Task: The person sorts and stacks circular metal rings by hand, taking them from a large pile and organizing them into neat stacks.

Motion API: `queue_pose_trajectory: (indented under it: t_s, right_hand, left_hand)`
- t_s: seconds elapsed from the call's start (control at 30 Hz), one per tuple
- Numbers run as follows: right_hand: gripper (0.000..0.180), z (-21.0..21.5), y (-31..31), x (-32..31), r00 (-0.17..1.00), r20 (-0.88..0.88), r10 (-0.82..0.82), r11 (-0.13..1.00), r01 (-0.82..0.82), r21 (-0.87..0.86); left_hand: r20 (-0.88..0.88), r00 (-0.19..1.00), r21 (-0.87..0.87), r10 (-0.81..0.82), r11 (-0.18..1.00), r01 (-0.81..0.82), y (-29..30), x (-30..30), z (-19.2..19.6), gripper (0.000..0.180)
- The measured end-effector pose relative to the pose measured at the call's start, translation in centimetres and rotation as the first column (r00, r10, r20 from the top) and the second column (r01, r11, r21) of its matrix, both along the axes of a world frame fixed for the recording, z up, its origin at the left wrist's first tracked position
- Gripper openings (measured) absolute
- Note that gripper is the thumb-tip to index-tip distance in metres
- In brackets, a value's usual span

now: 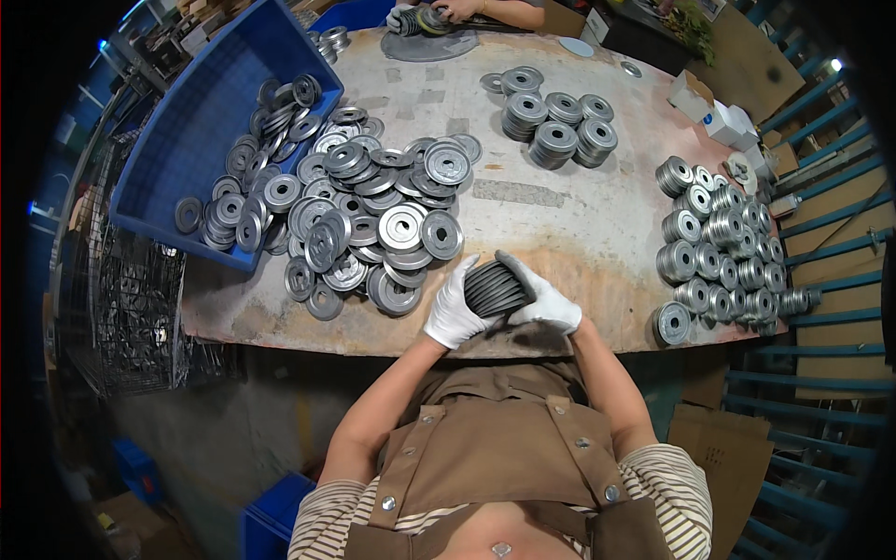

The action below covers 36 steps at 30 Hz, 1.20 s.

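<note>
Between my two white-gloved hands, near the table's front edge, is a tilted stack of dark grey metal discs. My left hand presses against the stack's left side, fingers wrapped round it. From the right, my right hand closes on the same stack; its glove is darkened at the fingertips. To the left lies a loose heap of metal discs, each with a hole in its middle. The heap runs back into a tipped blue bin that holds more of them.
Several stacked discs stand at the table's far middle, and rows of disc stacks fill its right side. Across the worktable, another person's hands work over a dark round mat. White boxes sit at the right edge.
</note>
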State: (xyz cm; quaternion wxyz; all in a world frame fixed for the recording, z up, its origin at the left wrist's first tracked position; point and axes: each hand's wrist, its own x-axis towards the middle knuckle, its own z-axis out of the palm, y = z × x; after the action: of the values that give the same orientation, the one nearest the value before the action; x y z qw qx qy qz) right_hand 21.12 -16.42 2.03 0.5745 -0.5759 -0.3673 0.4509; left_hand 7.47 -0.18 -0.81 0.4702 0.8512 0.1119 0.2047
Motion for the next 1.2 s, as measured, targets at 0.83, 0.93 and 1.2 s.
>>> queue_pose_trajectory:
  t_s: [0.83, 0.93, 1.2]
  right_hand:
    - [0.049, -1.3, 13.0, 4.1, 0.889, 0.379, -0.258, 0.926, 0.339, -0.165]
    - [0.027, -0.7, 9.9, 4.2, 0.909, 0.001, -0.416, 0.876, 0.401, -0.269]
    - [0.029, 2.8, 2.2, 1.1, 0.844, -0.195, -0.500, 0.854, 0.444, -0.270]
  left_hand:
    - [-0.284, 0.845, -0.938, 0.453, 0.050, -0.342, -2.9, -5.4, -0.1, 0.068]
    - [-0.325, 0.833, -0.924, 0.449, 0.036, -0.380, -2.7, -5.3, 0.7, 0.061]
    - [-0.302, 0.843, -0.924, 0.446, 0.082, -0.374, -2.4, -3.9, 2.0, 0.068]
